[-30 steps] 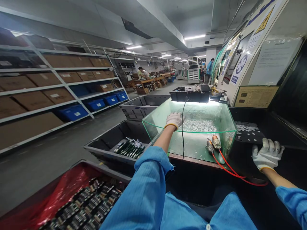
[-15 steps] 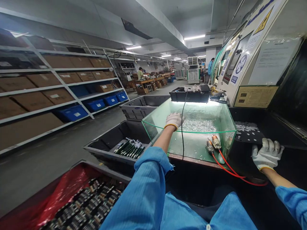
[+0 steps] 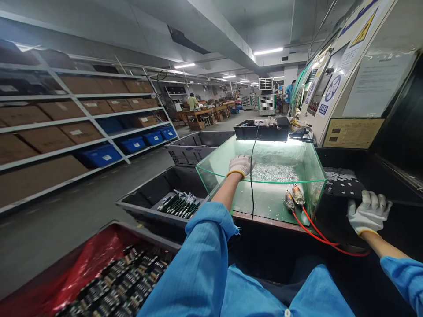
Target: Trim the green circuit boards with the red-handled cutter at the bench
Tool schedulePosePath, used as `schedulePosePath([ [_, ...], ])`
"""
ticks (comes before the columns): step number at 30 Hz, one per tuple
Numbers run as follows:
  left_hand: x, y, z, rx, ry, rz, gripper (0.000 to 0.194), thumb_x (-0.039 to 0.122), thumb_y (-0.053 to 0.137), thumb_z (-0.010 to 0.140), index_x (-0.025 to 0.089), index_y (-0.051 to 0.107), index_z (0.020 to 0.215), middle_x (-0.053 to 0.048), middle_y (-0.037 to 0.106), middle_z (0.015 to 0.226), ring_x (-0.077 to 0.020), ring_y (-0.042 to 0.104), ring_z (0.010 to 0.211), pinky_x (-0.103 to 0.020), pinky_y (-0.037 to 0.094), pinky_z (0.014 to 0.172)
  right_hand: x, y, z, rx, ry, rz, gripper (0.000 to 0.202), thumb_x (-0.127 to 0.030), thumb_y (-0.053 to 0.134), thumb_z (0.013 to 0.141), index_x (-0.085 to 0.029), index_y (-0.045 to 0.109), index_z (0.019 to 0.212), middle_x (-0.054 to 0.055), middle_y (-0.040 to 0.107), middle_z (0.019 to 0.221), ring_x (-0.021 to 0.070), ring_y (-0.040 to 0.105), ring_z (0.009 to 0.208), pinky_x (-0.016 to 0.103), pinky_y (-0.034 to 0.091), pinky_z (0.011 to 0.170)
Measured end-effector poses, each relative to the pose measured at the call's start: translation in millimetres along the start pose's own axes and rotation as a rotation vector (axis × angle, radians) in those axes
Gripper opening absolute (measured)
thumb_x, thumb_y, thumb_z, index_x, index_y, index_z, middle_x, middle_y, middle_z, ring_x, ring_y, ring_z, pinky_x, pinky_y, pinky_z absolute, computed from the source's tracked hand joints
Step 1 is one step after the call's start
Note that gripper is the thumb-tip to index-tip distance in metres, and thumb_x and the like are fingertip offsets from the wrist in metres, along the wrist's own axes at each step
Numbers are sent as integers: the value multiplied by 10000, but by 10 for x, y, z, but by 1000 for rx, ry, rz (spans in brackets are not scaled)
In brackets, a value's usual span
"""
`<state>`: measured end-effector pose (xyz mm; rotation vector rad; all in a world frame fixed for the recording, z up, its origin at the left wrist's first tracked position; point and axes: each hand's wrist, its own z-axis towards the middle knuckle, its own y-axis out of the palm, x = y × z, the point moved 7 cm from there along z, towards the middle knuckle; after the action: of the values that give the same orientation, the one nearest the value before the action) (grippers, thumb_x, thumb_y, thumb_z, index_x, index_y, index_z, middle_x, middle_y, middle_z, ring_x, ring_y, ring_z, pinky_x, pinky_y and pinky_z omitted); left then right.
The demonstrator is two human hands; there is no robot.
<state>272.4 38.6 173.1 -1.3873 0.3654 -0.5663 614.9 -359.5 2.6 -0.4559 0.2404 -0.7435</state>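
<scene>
My left hand (image 3: 240, 166), in a white knit glove with a yellow cuff, rests palm down at the upper front of the glass box (image 3: 261, 181). Its fingers lie outstretched and hold nothing that I can see. A thin black cable (image 3: 251, 185) hangs just beside its fingertips. My right hand (image 3: 368, 213), gloved alike, lies over the rim of a black bin (image 3: 340, 193), thumb apart from the fingers. Two air nippers (image 3: 298, 194) with red hoses (image 3: 312, 226) lie inside the box at its right front. Small silvery scraps (image 3: 276, 171) cover the box floor farther back.
Left of the box, a grey crate (image 3: 145, 200) contains green circuit boards (image 3: 180, 206). Nearer me, boards with black components (image 3: 122, 281) lie in a crate lined with red plastic (image 3: 79, 268). A black tray (image 3: 261, 130) sits behind the box. A large machine (image 3: 350, 79) stands at right.
</scene>
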Motion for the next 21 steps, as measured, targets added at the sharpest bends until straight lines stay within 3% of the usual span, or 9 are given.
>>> schedulePosePath([
  [7, 43, -49, -51, -17, 1, -17, 643, 651, 339, 1004, 271, 595, 1455, -114, 579, 1510, -321, 522, 1373, -465, 395, 1160, 45, 41, -32, -26, 37, 40, 640, -401, 545, 768, -191, 494, 1370, 205, 558, 1344, 450, 405, 1363, 679, 295, 1119],
  [14, 70, -54, -19, -47, -11, -12, 618, 651, 394, 994, 290, 588, 1457, -104, 609, 1485, -296, 536, 1381, -416, 398, 1164, 29, 85, 2, -23, 25, 32, 667, -447, 556, 834, -126, 502, 1416, 229, 557, 1358, 451, 390, 1373, 700, 275, 1133],
  [18, 128, -57, -38, -60, 23, 42, 622, 575, 318, 1034, 179, 589, 1428, -143, 594, 1500, -302, 573, 1352, -406, 440, 1133, -58, 38, 31, -155, 53, 18, 662, -430, 506, 906, -15, 528, 1422, 269, 520, 1422, 427, 342, 1417, 670, 205, 1203],
  [21, 129, -62, 14, -97, -18, 133, 525, 506, 328, 1038, 231, 537, 1433, -49, 541, 1571, -240, 544, 1398, -363, 426, 1152, -64, 7, 66, -236, 118, 70, 675, -417, 472, 949, 11, 503, 1470, 265, 473, 1508, 414, 248, 1482, 657, 126, 1244],
])
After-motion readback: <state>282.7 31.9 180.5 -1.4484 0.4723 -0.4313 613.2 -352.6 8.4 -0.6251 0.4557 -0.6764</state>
